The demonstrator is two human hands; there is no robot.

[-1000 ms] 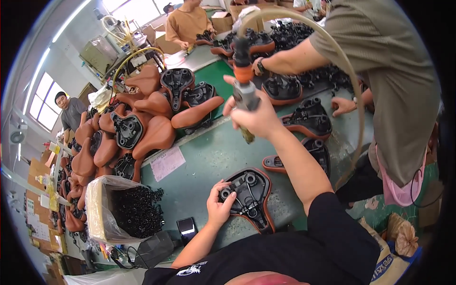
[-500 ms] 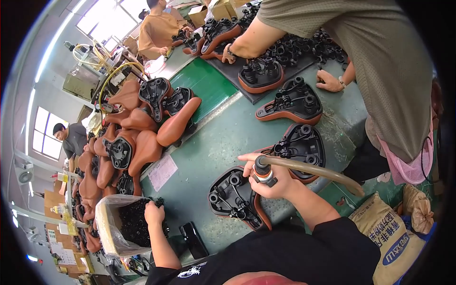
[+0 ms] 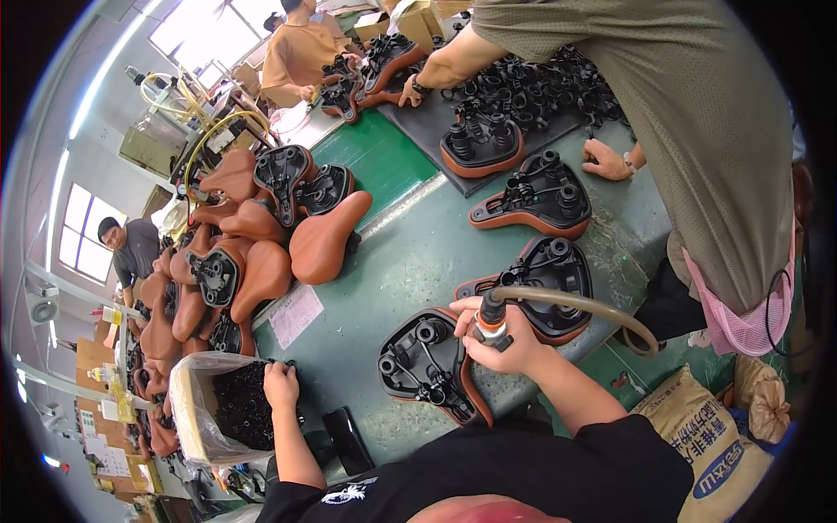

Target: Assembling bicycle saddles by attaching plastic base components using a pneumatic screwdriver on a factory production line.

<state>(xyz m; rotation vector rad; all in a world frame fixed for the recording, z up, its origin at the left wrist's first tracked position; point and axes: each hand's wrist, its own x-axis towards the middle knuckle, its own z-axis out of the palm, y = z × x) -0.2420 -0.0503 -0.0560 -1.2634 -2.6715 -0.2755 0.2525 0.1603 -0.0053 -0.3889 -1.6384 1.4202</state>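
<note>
Upturned brown saddle (image 3: pixel 429 359), lying with its black underside up on the green worktop (image 3: pixel 392 270), the left hand (image 3: pixel 280 386) no longer steadying it.
Left hand, on the saddle a second ago, is now reaching over the right edge of a plastic-lined box (image 3: pixel 186 410) of small black parts (image 3: pixel 240 405); its fingertips are partly hiding, so whether its grip is holding a part cannot be told. Right hand (image 3: pixel 516 344), raised a second ago, is now sitting low beside the saddle, its grip wrapping a hose-fed hand tool (image 3: pixel 492 315); contact with the saddle cannot be told. Work on the saddle is apparently pausing while the left hand is visiting the box. Second upturned saddle (image 3: pixel 558 272) is lying just beyond the right hand; black phone (image 3: pixel 347 440) is lying beside the left forearm.
</note>
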